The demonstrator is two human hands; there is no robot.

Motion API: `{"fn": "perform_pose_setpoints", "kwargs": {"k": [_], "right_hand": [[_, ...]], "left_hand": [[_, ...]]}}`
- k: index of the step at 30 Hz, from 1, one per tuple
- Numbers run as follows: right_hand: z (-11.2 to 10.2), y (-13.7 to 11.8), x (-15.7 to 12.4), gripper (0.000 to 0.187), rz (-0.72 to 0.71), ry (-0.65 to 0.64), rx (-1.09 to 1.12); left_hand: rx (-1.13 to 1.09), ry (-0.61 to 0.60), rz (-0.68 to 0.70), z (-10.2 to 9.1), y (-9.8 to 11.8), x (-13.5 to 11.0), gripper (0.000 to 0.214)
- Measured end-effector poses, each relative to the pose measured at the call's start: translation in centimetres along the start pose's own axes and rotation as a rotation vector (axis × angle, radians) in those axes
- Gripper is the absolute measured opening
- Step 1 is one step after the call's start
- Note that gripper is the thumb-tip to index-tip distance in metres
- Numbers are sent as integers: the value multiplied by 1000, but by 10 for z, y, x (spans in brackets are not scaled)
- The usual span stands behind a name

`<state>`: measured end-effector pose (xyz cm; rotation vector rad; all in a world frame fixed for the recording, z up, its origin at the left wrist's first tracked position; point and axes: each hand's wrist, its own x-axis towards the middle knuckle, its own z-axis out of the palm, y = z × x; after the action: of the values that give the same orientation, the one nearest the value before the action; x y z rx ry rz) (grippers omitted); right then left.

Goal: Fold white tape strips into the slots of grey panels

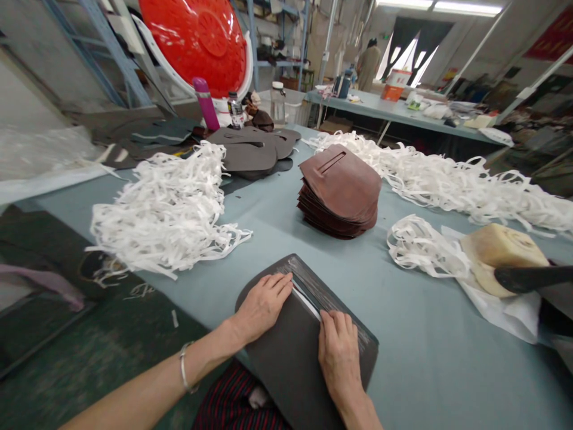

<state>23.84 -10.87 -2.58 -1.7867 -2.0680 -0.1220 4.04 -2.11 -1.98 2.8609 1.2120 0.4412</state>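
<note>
Left hand [265, 302] and right hand [339, 346] press a panel [286, 352] (how closed either grip is, I can't tell), where uneven pressure could skew the strip [306, 301].

We can't see where the white strip [308, 303] ends, since the left hand [265, 303] and right hand [340, 349] block both ends. Pinching or just pressing? Honestly, we can't tell. The bottom edge chops off the dark panel [289, 349] plus both forearms. Up top we lose part of the red basin [201, 42], and the black handle [532, 278] runs out on the right. The far person [369, 64] is too small and blurry for us to make out.
</note>
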Motion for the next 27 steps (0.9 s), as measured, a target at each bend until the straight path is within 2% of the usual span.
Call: {"fn": "perform_pose_setpoints", "kwargs": {"k": [3, 7, 10, 15, 19, 23, 27], "right_hand": [[-1, 1, 0, 24, 8, -14, 12], [2, -2, 10, 21, 26, -49, 26], [10, -15, 29, 23, 19, -74, 28], [19, -41, 55, 26, -71, -124, -58], [14, -37, 45, 22, -130, -142, -90], [8, -18, 28, 22, -64, -106, 78], [8, -9, 25, 23, 4, -82, 189]], "left_hand": [[-13, -14, -4, 0, -2, 3, 41], [-121, 24, -58, 1, -6, 3, 46], [-186, 47, -95, 0, -8, 1, 47], [-185, 3, -16, -3, -9, 1, 42], [-180, -25, 22, -3, -9, 1, 39], [-162, -41, 40, -3, -8, 1, 42], [-138, -54, 83, -6, -3, 2, 42]]}}
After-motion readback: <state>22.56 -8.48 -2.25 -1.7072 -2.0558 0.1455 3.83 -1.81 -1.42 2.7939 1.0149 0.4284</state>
